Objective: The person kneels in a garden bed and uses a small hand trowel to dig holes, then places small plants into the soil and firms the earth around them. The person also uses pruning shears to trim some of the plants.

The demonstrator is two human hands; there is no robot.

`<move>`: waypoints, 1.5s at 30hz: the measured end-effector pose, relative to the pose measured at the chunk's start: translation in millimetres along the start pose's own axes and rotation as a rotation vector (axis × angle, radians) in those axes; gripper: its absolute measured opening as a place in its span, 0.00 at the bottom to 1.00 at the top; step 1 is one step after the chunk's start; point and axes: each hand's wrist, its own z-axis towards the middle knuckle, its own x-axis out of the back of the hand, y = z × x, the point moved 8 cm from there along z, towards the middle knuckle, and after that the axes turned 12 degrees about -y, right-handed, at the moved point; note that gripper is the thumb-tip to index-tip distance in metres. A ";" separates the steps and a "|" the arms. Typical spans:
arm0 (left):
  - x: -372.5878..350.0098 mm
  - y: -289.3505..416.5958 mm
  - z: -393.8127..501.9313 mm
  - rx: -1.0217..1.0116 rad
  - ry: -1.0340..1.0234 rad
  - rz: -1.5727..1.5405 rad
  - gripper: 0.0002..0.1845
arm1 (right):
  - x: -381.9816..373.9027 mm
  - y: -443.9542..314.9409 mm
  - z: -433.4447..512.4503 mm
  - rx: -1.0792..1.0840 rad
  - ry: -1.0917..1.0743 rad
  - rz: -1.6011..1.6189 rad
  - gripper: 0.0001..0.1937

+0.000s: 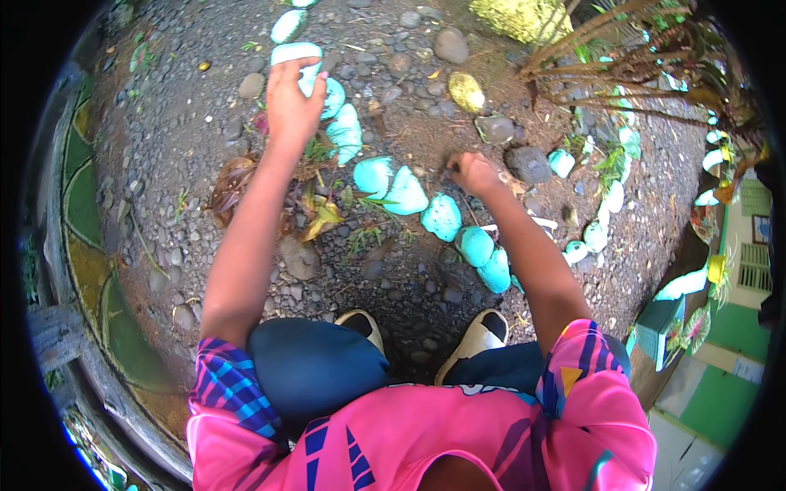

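My left hand (293, 104) reaches to the upper left, its fingers and thumb around a pale turquoise-painted stone (296, 51) in a curving row. Directly below that stone in the row are more turquoise stones (345, 132). My right hand (476, 173) is low over bare brown soil (417, 138) inside the curve, fingers curled downward. Its fingertips are partly hidden, so whether they pinch something small is unclear. A dark grey rock (528, 164) sits just right of this hand. Turquoise stones (441, 217) lie below and left of it.
Woody plant stems (602, 67) lean in at the upper right, near a large yellow-painted rock (522, 18). Dry leaves (233, 190) lie beside my left forearm. A low green and ochre painted border (83, 196) curves along the left. A turquoise planter box (658, 331) stands at right.
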 end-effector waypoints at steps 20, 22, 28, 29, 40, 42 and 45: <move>-117.1 118.4 -76.0 0.634 -0.940 -2.058 0.34 | -21.7 -153.9 -64.5 0.597 -0.513 1.304 0.13; -114.8 113.0 -74.7 0.619 -0.912 -2.056 0.33 | -2.7 -139.2 -65.0 0.648 -0.300 0.916 0.15; -114.6 68.1 -92.9 0.715 -0.945 -1.530 0.26 | 58.3 -10.6 -84.2 0.520 -0.065 0.722 0.26; -113.1 60.1 -98.5 0.729 -0.977 -1.328 0.25 | 61.4 12.3 -93.7 0.450 -0.013 0.422 0.28; -116.2 140.0 -98.1 -0.616 -1.080 0.437 0.16 | -86.4 154.7 -124.1 0.015 -0.004 -0.707 0.48; -134.8 163.4 -86.7 -0.772 -0.861 0.534 0.15 | -86.0 157.0 -123.7 0.056 0.117 -0.669 0.47; -171.1 179.4 -80.3 -0.666 -0.755 0.458 0.16 | -82.1 160.3 -128.2 0.091 0.192 -0.540 0.45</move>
